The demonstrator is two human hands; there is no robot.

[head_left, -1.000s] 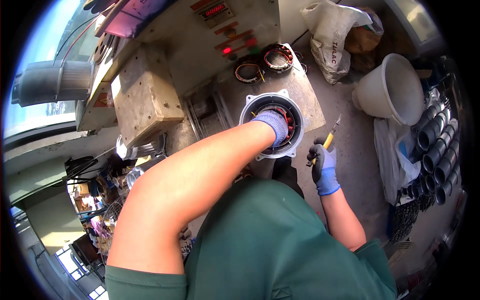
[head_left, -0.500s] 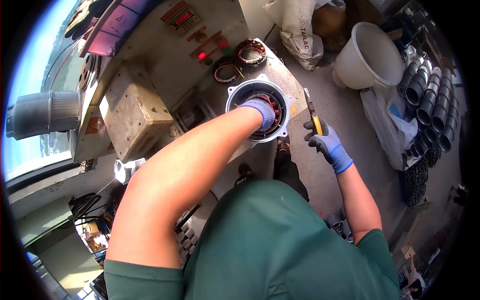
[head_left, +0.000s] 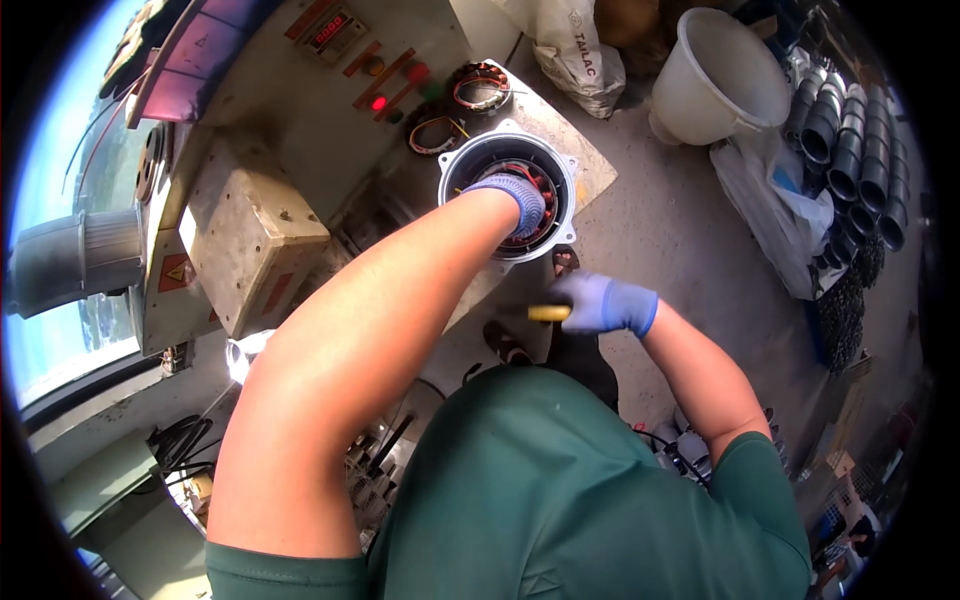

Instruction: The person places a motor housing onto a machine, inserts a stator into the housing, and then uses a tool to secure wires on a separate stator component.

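My left hand point(head_left: 518, 195), in a blue-grey glove, reaches down into a round metal motor housing point(head_left: 508, 134) on the bench. Its fingers are hidden inside, next to a stator with red and dark windings point(head_left: 546, 182). Lower and to the right, my gloved right hand point(head_left: 592, 302) is closed around pliers point(head_left: 547, 313). One yellow handle shows; motion blurs the rest of the tool, and its jaws cannot be made out.
Two wound stator rings point(head_left: 503, 97) sit behind the housing, by a control panel point(head_left: 378, 102) with a lit red lamp. A metal block point(head_left: 250, 235) stands left. At right are a white bucket point(head_left: 690, 110), a white sack point(head_left: 575, 60) and stacked dark tubes point(head_left: 845, 170).
My right hand has swung left and toward my body with the pliers, from beside the bench corner to below the housing. My left hand stays in the housing. The whole view has shifted slightly.
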